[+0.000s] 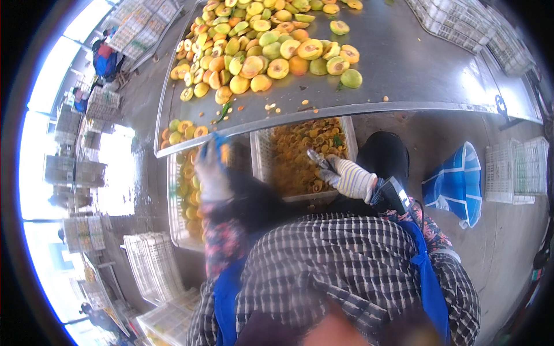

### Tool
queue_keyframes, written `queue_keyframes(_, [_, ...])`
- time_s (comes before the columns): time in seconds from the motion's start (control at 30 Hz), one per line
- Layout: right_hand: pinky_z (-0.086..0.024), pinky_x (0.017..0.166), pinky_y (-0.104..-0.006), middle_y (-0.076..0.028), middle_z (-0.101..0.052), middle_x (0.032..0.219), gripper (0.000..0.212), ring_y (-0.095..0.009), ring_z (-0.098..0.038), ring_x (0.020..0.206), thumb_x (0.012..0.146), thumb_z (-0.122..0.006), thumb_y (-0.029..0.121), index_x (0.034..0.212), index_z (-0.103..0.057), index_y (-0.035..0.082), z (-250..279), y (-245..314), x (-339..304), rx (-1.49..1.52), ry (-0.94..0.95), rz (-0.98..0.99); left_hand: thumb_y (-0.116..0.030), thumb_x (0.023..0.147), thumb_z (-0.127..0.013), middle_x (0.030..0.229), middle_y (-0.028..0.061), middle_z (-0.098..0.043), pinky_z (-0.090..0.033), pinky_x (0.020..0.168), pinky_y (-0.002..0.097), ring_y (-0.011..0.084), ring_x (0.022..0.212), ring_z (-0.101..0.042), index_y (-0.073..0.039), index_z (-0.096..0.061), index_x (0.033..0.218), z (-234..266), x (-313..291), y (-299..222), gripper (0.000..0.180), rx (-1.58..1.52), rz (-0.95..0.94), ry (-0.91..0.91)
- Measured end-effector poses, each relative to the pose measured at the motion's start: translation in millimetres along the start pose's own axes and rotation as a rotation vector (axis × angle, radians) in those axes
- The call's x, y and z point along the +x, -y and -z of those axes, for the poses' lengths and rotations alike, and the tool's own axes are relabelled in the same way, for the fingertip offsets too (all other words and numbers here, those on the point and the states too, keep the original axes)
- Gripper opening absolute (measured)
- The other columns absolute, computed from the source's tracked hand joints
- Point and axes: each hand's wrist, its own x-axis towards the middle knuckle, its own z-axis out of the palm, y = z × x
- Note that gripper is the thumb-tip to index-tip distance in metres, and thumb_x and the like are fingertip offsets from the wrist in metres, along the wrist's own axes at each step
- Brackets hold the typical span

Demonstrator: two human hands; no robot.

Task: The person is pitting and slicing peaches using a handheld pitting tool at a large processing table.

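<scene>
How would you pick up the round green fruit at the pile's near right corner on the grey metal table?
I'd probably pinch the round green fruit by its sides, coming down from the near right. Its domed skin faces up and that side looks open, while a cut yellow-orange fruit half sits close on its far left.

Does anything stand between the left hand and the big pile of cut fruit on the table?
Only low things: the table's metal near edge runs between the blurred left hand and the fruit pile, and past it lies a green leaf. Nothing tall is visible between them.
</scene>
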Motion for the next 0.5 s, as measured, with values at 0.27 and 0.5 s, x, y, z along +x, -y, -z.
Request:
queue_keyframes(0.27, [-0.041,0.085,-0.0317,-0.011,-0.059,0.107,0.04,-0.019,-0.052,0.095,0.092,-0.052,0.026,0.123,-0.047,0.002,-9,-33,11,0.311,-0.043,-0.189,-0.014,0.086,-0.058,0.109,0.0114,-0.059,-0.044,0.086,0.0285,0.0196,0.098,-0.057,-0.004,-0.058,0.115,-21,60,-34,0.03,-0.616,0.214,0.251])
queue_keyframes(0.5, [-0.041,0.082,-0.0321,-0.007,-0.058,0.099,0.041,-0.018,-0.051,0.091,0.091,-0.053,0.024,0.129,-0.047,0.008,-8,-39,14,0.402,0.002,-0.324,-0.028,0.084,-0.058,0.133,0.0123,-0.046,-0.031,0.105,0.0345,0.0251,0.125,-0.042,-0.016,-0.054,0.123,-124,152,-207,0.041,-0.391,-0.374,0.625])
